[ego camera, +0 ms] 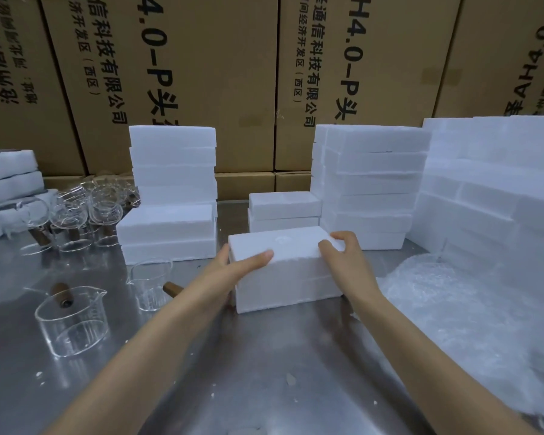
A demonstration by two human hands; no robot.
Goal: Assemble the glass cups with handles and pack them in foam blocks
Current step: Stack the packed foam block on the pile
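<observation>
A closed white foam block [292,271] stands on the steel table [264,356] in front of me. My left hand [233,268] grips its left end, thumb lying across the top. My right hand [343,255] holds its right end with fingers curled over the top edge. Two glass cups with brown wooden handles stand to the left: one [73,321] near the front, another [151,284] just left of my left forearm. A cluster of several more glass cups [85,215] sits further back on the left.
Stacks of foam blocks rise at back left [173,189], back centre [283,211] and back right [371,183], with a larger pile at far right [490,189]. Bubble wrap [453,296] lies on the right. Cardboard boxes [201,73] wall off the back.
</observation>
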